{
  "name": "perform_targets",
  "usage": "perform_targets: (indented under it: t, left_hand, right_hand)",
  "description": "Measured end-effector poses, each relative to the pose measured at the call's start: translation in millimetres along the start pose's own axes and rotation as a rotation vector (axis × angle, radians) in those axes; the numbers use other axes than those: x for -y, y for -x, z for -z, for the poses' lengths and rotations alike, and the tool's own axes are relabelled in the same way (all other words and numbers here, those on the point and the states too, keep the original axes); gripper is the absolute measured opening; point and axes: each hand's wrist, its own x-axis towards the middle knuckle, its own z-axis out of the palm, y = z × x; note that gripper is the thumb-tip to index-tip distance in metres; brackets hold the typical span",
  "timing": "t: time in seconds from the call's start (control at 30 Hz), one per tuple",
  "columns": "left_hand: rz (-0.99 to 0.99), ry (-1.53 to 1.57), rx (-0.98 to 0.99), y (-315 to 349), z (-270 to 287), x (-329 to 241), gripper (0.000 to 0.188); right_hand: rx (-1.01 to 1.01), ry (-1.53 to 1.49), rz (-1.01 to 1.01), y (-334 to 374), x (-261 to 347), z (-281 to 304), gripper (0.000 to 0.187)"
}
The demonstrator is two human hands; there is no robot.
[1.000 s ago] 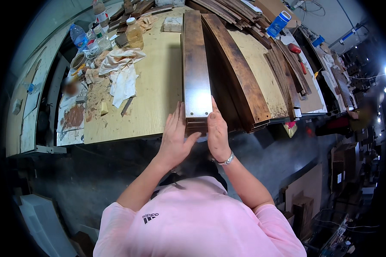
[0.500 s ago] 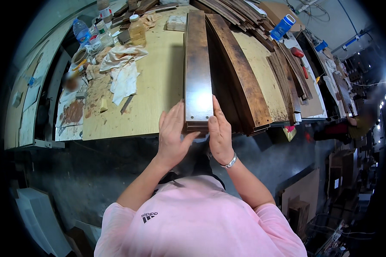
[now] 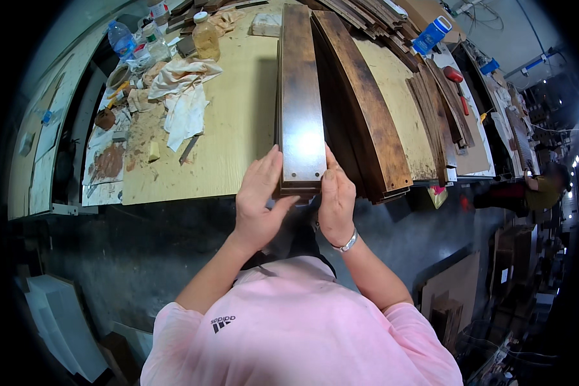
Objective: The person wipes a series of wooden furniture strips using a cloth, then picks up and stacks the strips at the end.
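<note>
A stack of long, glossy dark-brown wooden boards point(image 3: 300, 96) lies lengthwise on the table, its near end jutting slightly past the front edge. Two small holes show near that end of the top board. My left hand point(image 3: 258, 199) is laid along the stack's left side, fingers straight, thumb by the front end. On the opposite side my right hand point(image 3: 336, 202) rests against the boards with fingers extended; its fingertips are partly hidden. Just to the right stands a second stack of brown boards point(image 3: 367, 103), angled away from the first.
White rags point(image 3: 180, 96), a jar of yellowish liquid point(image 3: 206, 38) and plastic bottles point(image 3: 121, 38) crowd the table's left. Thin wooden strips point(image 3: 431, 116), a blue jug point(image 3: 432, 35) and a red-handled tool point(image 3: 455, 80) lie right. Another person point(image 3: 540, 193) is at far right.
The view has shifted slightly. Both hands stay against the sides of the board stack, with almost no change in their position on it.
</note>
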Motion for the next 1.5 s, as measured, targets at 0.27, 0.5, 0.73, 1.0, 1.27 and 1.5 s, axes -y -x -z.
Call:
perform_targets:
  t: [0.27, 0.5, 0.73, 1.0, 1.27, 1.5]
  left_hand:
    - [0.294, 0.120, 0.232, 24, -2, 15, 0.090]
    - [0.256, 0.068, 0.254, 29, -11, 20, 0.083]
    - [0.089, 0.082, 0.094, 12, 0, 12, 0.065]
    - [0.076, 0.067, -0.001, 7, -5, 6, 0.053]
    - [0.176, 0.128, -0.050, 6, -5, 1, 0.050]
    - [0.204, 0.185, -0.023, -16, 0, 1, 0.048]
  right_hand:
    - [0.115, -0.306, -0.300, 22, -42, -3, 0.065]
    - [0.187, -0.423, -0.332, 25, -41, -7, 0.080]
    - [0.193, -0.250, -0.138, 10, -5, -9, 0.078]
    - [0.158, -0.168, -0.111, 10, -12, -7, 0.072]
    - [0.064, -0.065, -0.117, -3, -12, -4, 0.063]
    - [0.035, -0.065, 0.025, -20, -9, -7, 0.060]
